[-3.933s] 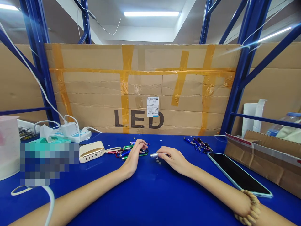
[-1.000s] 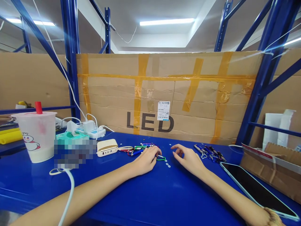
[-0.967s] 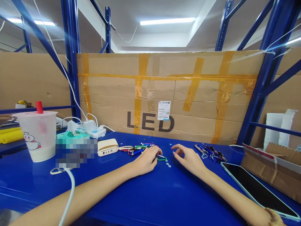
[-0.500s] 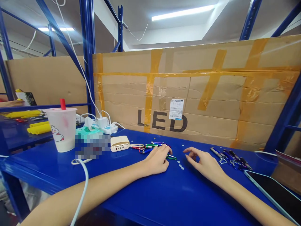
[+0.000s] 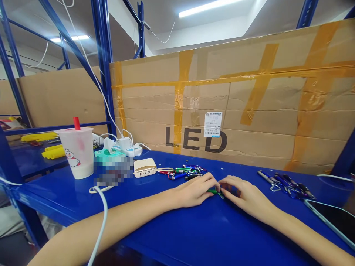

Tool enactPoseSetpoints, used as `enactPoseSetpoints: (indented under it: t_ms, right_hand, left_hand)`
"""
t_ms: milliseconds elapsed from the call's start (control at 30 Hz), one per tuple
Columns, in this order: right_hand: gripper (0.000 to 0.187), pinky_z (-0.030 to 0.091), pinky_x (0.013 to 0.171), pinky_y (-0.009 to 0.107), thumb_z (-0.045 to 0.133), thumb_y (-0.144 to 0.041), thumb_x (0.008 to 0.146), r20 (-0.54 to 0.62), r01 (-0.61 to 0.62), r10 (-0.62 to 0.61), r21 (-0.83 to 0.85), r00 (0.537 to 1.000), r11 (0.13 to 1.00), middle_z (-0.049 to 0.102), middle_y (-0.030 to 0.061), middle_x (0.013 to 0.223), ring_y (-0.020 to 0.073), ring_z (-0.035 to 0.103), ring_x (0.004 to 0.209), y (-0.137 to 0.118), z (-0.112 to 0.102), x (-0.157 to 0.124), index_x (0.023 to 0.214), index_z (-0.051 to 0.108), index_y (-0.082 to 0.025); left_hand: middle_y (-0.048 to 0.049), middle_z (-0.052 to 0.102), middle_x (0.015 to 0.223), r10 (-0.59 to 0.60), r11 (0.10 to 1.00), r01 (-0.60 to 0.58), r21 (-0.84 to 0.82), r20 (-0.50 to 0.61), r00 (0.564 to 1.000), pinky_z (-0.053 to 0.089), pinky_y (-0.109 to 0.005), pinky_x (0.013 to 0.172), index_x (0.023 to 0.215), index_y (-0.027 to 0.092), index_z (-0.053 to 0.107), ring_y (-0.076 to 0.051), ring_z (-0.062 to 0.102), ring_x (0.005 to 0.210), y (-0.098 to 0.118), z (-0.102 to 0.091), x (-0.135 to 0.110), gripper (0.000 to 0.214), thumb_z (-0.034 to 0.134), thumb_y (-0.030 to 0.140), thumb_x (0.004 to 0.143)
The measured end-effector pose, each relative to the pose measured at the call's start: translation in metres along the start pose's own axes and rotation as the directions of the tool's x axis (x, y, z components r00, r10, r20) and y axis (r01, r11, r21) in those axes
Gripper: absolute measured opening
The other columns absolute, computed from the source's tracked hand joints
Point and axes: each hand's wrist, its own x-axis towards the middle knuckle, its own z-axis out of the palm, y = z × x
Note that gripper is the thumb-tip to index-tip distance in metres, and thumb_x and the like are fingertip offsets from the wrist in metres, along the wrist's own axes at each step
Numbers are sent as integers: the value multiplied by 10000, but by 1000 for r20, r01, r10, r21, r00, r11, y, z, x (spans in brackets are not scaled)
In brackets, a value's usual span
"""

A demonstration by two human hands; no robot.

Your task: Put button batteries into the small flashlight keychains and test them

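Note:
My left hand (image 5: 194, 191) and my right hand (image 5: 244, 192) meet near the middle of the blue metal shelf top (image 5: 199, 225). Between their fingertips lies a green keychain flashlight (image 5: 214, 191), held from both sides, with its far end partly hidden by my fingers. Behind my left hand sits a heap of colored keychain flashlights with carabiners (image 5: 184, 171). A group of blue and black pen-like flashlights (image 5: 283, 184) lies to the right of my right hand. The small silver discs seen earlier are hidden or out of sight.
A gold-trimmed power bank (image 5: 144, 167), a pixelated box (image 5: 112, 170), a plastic cup with a red straw (image 5: 77, 151) and a power strip (image 5: 128, 149) stand left. A phone (image 5: 332, 218) lies right. Taped cardboard (image 5: 194, 107) rises behind.
My hands have moved together, and the green flashlight now sits between their fingertips. The view has turned slightly right and tilted.

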Motion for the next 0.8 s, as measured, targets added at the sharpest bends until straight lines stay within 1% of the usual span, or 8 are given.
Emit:
enactPoseSetpoints:
  t_ms: [100,233,333,433,533,667,733,800]
  right_hand:
    - [299,463,685,284,364,-438,864,59,58,-62,62,996,996,592,35,931,181,560,829,-3,-1,0,862,609,-268]
    - [290,460,778,290,412,-480,846,97,108,-117,91,988,990,574,29,977,183,548,895,-5,-2,-1,874,613,-273]
    - [294,460,778,295,422,-492,839,109,124,-132,78,985,989,574,29,953,182,546,881,-3,-1,-1,880,613,-273]
    - [316,467,745,304,421,-505,831,107,112,-120,70,987,991,579,39,934,187,547,846,-1,0,-1,859,615,-258]
    - [309,466,735,310,431,-491,824,110,96,-103,72,989,993,576,52,965,199,540,877,1,1,0,873,617,-250]
    - [269,458,735,316,463,-457,806,105,93,-99,61,990,994,571,58,980,211,526,917,3,0,2,864,615,-242]
    - [251,454,734,315,464,-443,807,96,95,-99,46,990,994,573,49,971,199,530,889,3,0,2,861,605,-243]
    - [237,454,700,303,466,-435,806,87,86,-89,32,992,996,580,40,951,181,539,823,3,-1,1,870,596,-247]
  left_hand:
    - [-65,471,1057,20,999,-20,-26,-1,1000,425,-244,858,1038,184,459,-136,511,945,1,-1,0,176,414,154,871]
    - [-66,478,1052,23,1000,-23,1,-2,1000,423,-232,851,1001,176,482,-132,518,940,3,-3,-1,147,403,157,878]
    - [-64,486,1057,34,999,-33,33,-23,999,418,-218,844,994,178,491,-124,516,948,3,-3,-1,170,351,162,899]
    - [-51,503,1047,40,992,-34,119,-50,998,414,-226,820,977,187,501,-123,525,909,4,-1,-1,190,324,184,910]
    - [-40,529,1010,-3,981,22,194,-98,995,406,-253,805,960,190,504,-137,534,876,6,0,0,153,384,260,896]
    - [-28,551,955,-122,968,154,199,-164,979,405,-279,812,940,193,497,-151,538,887,8,1,1,145,417,293,870]
    - [-29,550,952,-170,963,200,183,-168,971,413,-290,815,954,193,495,-162,534,908,8,1,2,168,438,318,857]
    - [-32,548,952,-214,958,236,163,-145,966,422,-299,810,951,191,506,-172,530,925,7,1,2,190,441,342,855]
